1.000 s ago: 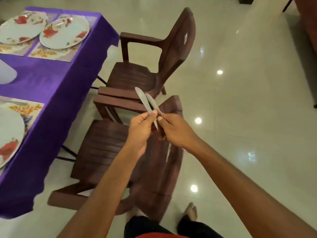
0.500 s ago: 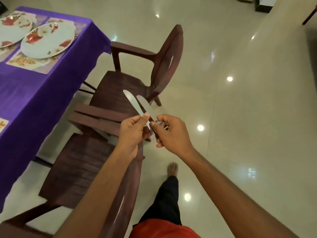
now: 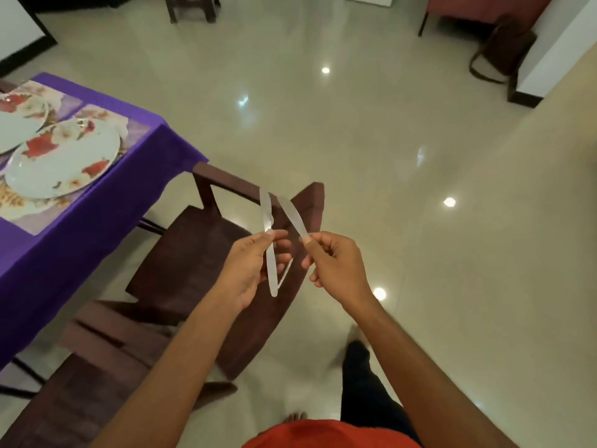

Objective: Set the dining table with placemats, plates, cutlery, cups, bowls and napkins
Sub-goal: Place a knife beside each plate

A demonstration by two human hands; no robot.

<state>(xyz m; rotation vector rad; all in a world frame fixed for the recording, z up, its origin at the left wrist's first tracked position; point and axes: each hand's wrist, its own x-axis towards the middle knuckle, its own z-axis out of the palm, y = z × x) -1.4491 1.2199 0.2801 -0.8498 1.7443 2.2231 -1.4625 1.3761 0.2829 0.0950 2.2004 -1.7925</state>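
Observation:
My left hand (image 3: 250, 270) pinches one silver table knife (image 3: 269, 250) near its middle, blade pointing up and away. My right hand (image 3: 334, 268) pinches a second silver knife (image 3: 292, 218) just below its blade. The two knives spread in a V, and their handle ends meet low between my hands. Both hands hover over a dark brown plastic chair (image 3: 200, 253). To the left stands the table under a purple cloth (image 3: 97, 202), with a floral plate (image 3: 61, 160) on a floral placemat (image 3: 29, 218) and a second plate (image 3: 16, 124) behind it.
A second brown chair (image 3: 90, 360) stands nearer me at the lower left, close beside the first. My leg (image 3: 365, 396) and bare foot are over the glossy beige tile floor, which stretches to the right. A stool (image 3: 190, 8) and a sofa (image 3: 484, 11) stand at the far end.
I have walked forward along the table. The knives, held together side by side before, are now spread apart at the blades, one in each hand.

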